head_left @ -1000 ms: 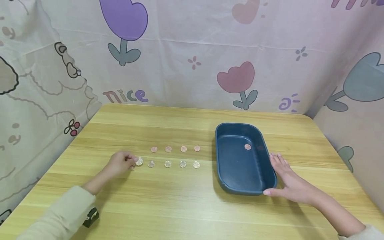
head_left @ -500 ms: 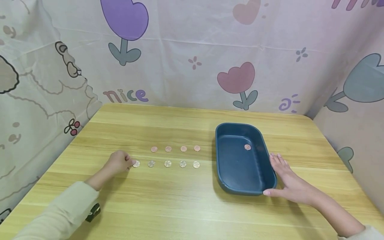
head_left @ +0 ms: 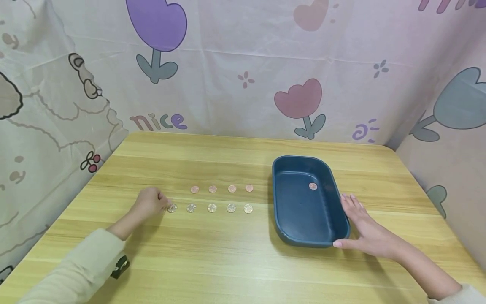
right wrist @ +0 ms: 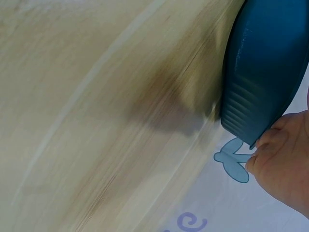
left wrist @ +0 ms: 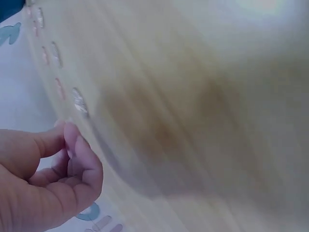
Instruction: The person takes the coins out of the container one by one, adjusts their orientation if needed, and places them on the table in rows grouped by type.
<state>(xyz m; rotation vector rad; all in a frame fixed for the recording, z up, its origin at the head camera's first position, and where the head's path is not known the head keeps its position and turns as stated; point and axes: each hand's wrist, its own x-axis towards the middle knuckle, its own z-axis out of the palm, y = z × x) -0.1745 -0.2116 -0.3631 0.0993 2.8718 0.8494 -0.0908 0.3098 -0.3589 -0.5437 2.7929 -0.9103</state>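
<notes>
My left hand [head_left: 149,201] is at the left end of a row of silvery coins. Its fingers are curled, and in the left wrist view thumb and index fingertips meet with nothing seen between them. Just past these fingertips lies the leftmost silver coin [head_left: 172,207], flat on the table. Behind runs a second row of smaller copper-coloured coins, its left one [head_left: 195,189] up and to the right. My right hand [head_left: 364,228] rests against the blue tray [head_left: 279,221], straight fingers along its right side and thumb at the near right corner. One copper coin [head_left: 313,186] lies inside the tray.
The wooden table [head_left: 212,261] carries both coin rows, with the tray right of them. A printed cloth [head_left: 228,76] hangs along the table's back and sides. Beneath the left sleeve a small black device [head_left: 120,267] is strapped on.
The leftmost silver coin, earlier pinched in my left fingers, came down and left into line with its row. My fingertips have since lifted slightly off it. The right hand and tray stayed still.
</notes>
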